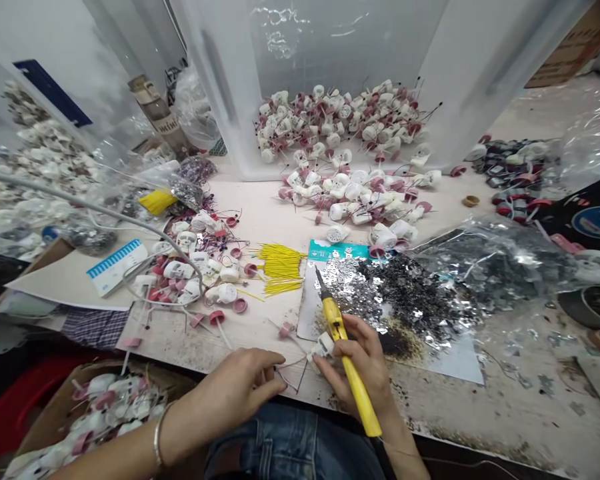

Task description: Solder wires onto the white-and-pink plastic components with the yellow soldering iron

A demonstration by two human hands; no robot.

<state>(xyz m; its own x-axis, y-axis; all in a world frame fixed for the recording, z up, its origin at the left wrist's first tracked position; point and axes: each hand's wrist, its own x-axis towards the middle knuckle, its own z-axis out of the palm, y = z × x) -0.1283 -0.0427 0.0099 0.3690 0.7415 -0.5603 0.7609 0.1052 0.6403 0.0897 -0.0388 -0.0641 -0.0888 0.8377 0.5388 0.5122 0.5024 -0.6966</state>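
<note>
My right hand (pixel 361 357) is closed round a yellow-handled soldering iron (pixel 351 363), its metal tip pointing up and away over the table. The same hand's fingers also steady a small white plastic part (pixel 323 347) with thin wires and a pink cap (pixel 286 329) on a lead beside it. To the left, my left hand (pixel 245 380) has its thumb and forefinger curled at the thin wires (pixel 293 363) running from that part. Just beyond the iron's tip lie many small shiny metal pieces (pixel 353 287) on a white sheet.
Yellow wires (pixel 283 268) lie in a bundle at the middle. White parts with pink caps are heaped at left (pixel 180 273), at the back (pixel 355 187), and in a clear plastic bin (pixel 245 163). A box (pixel 50 407) of parts stands lower left; a plastic bag (pixel 505 260) lies right.
</note>
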